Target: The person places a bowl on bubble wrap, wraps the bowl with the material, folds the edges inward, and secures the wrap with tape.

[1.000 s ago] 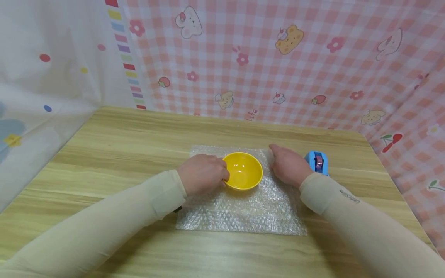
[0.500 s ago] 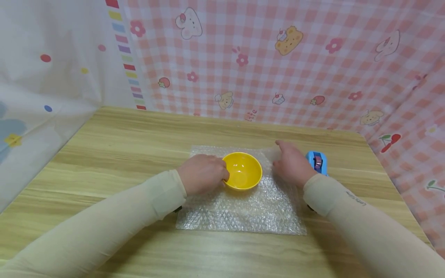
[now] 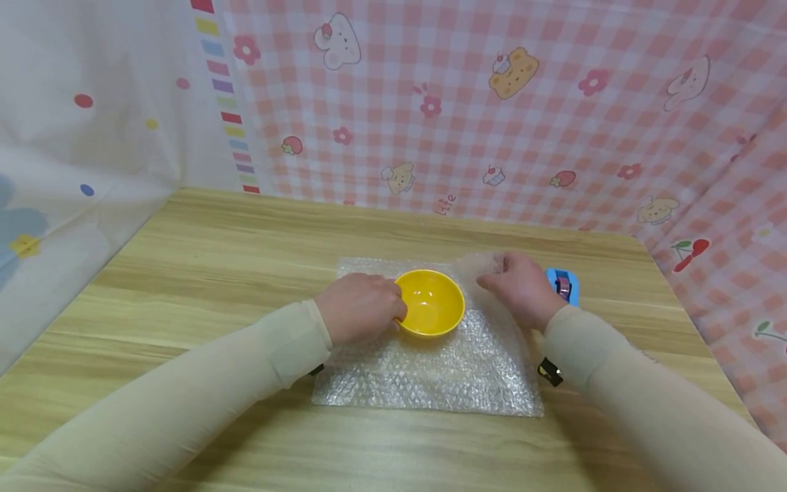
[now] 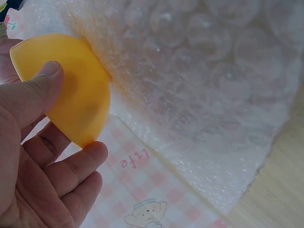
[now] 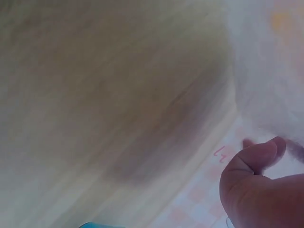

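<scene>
Left hand (image 3: 359,306) grips the rim of the bowl (image 3: 430,302), mid-wrap (image 3: 430,369) on the table (image 3: 203,273); right hand (image 3: 519,287) pinches the wrap's far right corner, lifted. Risk: the pulled sheet could drag or tip the bowl, or slip free. Tape dispenser (image 3: 564,283) beyond. Earlier that corner lay flat under the right hand.

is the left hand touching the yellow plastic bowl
Touching. The left wrist view shows the left hand gripping the yellow plastic bowl, thumb pressed on its rim and fingers curled beneath it.
</scene>
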`<action>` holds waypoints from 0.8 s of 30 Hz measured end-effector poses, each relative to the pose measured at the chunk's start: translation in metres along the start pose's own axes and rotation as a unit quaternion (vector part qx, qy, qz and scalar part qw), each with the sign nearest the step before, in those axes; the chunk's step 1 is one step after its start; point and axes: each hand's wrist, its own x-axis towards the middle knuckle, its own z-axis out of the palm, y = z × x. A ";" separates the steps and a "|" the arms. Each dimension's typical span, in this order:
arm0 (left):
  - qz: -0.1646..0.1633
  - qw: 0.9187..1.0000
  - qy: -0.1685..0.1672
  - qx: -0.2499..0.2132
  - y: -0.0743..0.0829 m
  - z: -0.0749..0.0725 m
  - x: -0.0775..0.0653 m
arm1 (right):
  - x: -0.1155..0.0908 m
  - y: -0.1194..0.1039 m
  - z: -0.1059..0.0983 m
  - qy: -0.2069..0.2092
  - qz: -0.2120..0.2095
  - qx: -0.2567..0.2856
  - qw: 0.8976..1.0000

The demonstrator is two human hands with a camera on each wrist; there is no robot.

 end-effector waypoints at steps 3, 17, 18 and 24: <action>0.001 1.000 0.003 0.001 0.000 0.001 0.000 | -0.003 -0.003 0.003 -0.005 -0.011 0.005 1.000; 0.008 1.000 0.004 0.007 -0.001 0.002 0.000 | -0.012 -0.012 0.032 -0.010 -0.096 -0.092 0.991; 0.008 1.000 0.003 0.009 -0.001 0.002 -0.001 | -0.013 -0.012 0.035 -0.014 -0.109 -0.099 0.989; 0.005 1.000 0.001 0.012 0.000 0.001 -0.001 | -0.016 -0.012 0.046 -0.016 -0.168 -0.135 0.976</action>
